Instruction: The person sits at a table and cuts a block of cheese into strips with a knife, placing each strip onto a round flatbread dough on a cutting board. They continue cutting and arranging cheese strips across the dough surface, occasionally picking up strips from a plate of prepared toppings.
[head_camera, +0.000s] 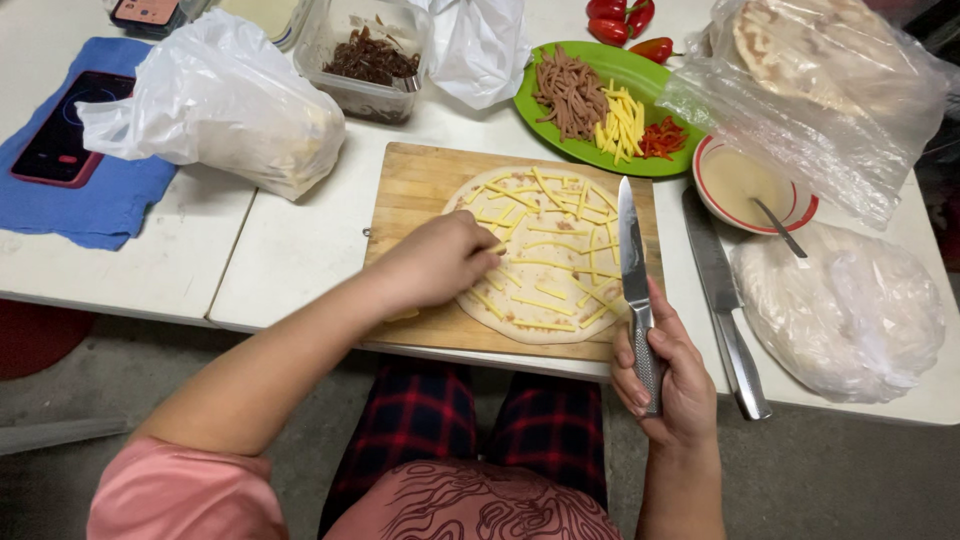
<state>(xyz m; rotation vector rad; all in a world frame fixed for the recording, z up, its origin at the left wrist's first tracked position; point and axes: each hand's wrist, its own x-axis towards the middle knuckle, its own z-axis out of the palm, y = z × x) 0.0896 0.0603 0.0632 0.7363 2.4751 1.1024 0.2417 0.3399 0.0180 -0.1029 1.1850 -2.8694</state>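
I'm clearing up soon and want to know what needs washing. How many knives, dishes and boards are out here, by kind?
Knives: 2, one in the right hand with its blade over the flatbread, one lying on the table
Green plate: 1
Red-rimmed bowl: 1
Clear tub: 1
Wooden board: 1
Total: 6

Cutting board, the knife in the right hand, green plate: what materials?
Cutting board: looks like wood or bamboo, matte, with visible lengthwise grain. Knife in the right hand: likely all steel, with a shiny blade and a grey dimpled metal handle. Green plate: probably plastic or melamine, uniform bright colour with a soft sheen; could be glazed ceramic.
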